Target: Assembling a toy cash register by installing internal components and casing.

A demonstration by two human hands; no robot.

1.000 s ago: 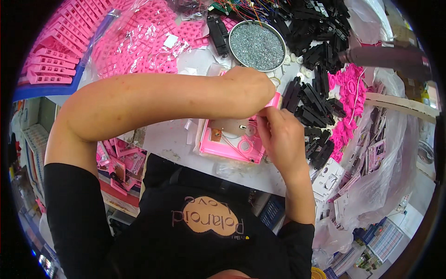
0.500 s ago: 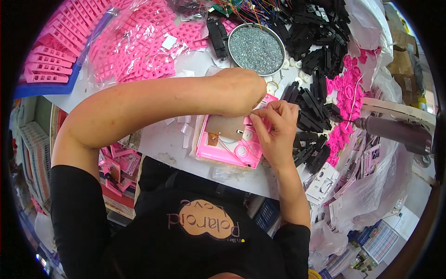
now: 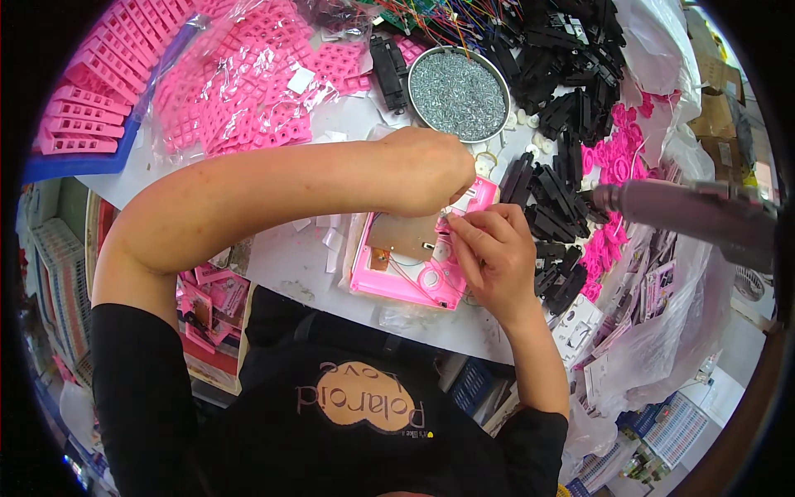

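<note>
A pink plastic casing lies on the worktable, with a brown circuit board and thin red wires inside it. My left hand reaches across from the left, curled closed over the casing's far part; its fingertips are mostly hidden beneath it. At the casing's right side my right hand is closed, thumb and forefinger pinched together close to the left fingers. Whatever either hand pinches is too small or too hidden to make out. A round metal tray of small screws stands just beyond my left hand.
A grey powered screwdriver hangs at the right. Black plastic parts and pink pieces are heaped along that side. Bagged pink parts and a blue crate of pink pieces stand at the far left. Coloured wires lie at the back.
Both hands stay at the casing with small shifts; my right hand and forearm have moved slightly downward and right. The hanging screwdriver has swung a little upward and left.
</note>
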